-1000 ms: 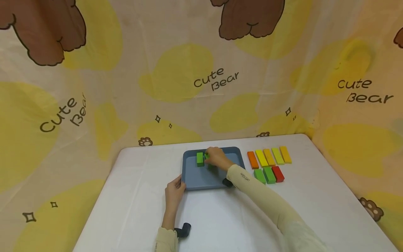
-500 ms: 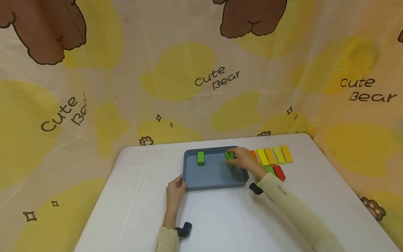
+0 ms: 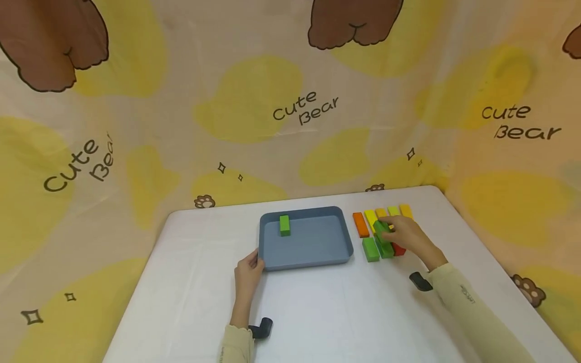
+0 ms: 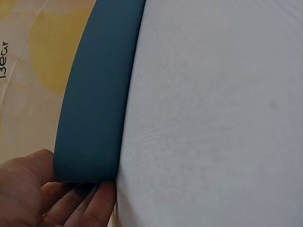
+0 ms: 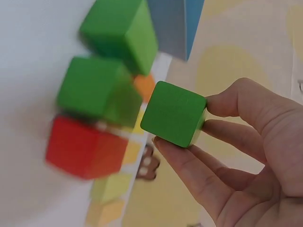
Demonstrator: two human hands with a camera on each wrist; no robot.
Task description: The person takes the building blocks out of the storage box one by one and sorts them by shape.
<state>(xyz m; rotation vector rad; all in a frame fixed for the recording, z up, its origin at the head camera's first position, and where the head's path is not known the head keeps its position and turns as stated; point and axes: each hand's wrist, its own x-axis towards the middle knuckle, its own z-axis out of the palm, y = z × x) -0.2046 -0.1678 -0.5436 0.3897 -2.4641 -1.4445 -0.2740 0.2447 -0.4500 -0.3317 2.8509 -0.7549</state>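
My right hand [image 3: 412, 237] pinches a green block [image 5: 173, 113] between thumb and fingers, over the front row of blocks on the table's right. Below it lie two more green blocks, the left one [image 3: 370, 250] and its neighbour [image 3: 386, 250], then a red block [image 5: 85, 147], partly hidden by the hand in the head view. My left hand [image 3: 248, 269] grips the near left corner of a blue-grey tray [image 3: 313, 247], thumb at the rim and fingers round the outside. One green block [image 3: 284, 225] rests in the tray toward its back left.
Behind the front row, an orange block [image 3: 360, 225] and several yellow and yellow-green blocks, among them a yellow-orange block [image 3: 406, 212], form a second row. A patterned cloth wall [image 3: 236, 146] rises behind the white table [image 3: 308, 312].
My right hand has carried the green block from inside the tray rightward to above the front row of blocks. My left hand keeps its hold on the tray corner.
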